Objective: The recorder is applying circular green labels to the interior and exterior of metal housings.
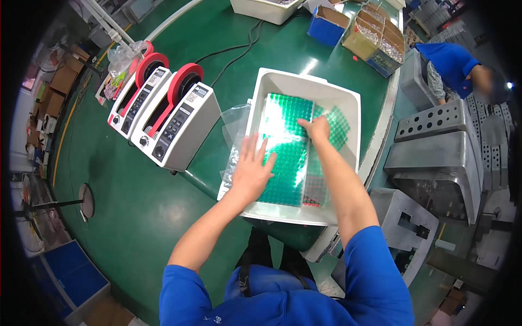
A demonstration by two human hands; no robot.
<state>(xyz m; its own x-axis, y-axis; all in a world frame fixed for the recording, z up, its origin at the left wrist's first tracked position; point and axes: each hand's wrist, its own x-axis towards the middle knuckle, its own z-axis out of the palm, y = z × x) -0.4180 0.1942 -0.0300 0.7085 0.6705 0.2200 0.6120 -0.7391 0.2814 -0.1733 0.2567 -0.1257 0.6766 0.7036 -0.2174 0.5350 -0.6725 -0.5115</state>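
Observation:
A glossy green sheet (285, 179) with rows of round dots lies in a white plastic bin (352, 157) in front of me. My left hand (251, 171) rests flat on the sheet's left side, fingers spread. At the sheet's upper right edge my right hand (317, 130) is closed, its thumb lying over the edge; the other fingers are partly hidden. More see-through dotted sheets (338, 127), some green and some with red dots, show beneath and to the right. Clear plastic film (234, 127) hangs over the bin's left side.
Two white tape dispensers (185, 127) with red reels stand left of the bin. Behind are a blue box (328, 26), a divided carton (375, 41) of small parts and black cables (239, 49). Grey metal housings (435, 157) stand at right, near a person in blue (448, 60).

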